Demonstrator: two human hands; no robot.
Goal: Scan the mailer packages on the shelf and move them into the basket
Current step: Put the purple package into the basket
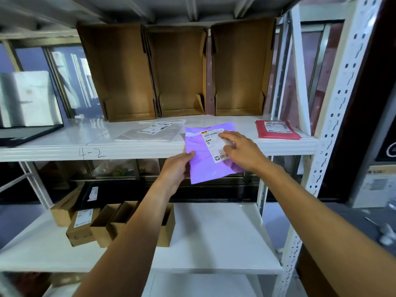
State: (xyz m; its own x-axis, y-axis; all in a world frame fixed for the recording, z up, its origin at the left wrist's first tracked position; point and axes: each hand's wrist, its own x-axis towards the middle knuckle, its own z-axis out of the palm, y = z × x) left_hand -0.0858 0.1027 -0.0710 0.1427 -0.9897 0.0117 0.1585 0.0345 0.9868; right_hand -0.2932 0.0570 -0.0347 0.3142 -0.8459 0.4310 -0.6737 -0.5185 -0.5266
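A purple mailer (201,159) with a white label hangs half over the front edge of the white shelf (64,144). My left hand (176,170) pinches its lower left edge, thumb on top. My right hand (240,150) lies on the label with fingers spread and nearly straight. A clear mailer (150,132) lies flat on the shelf to the left. A red mailer (277,129) lies flat at the shelf's right end. No basket or scanner is in view.
Three open cardboard boxes (182,71) stand at the back of the shelf. A lower shelf (214,236) holds several small cardboard boxes (100,224) at the left. A white perforated upright (334,116) rises on the right.
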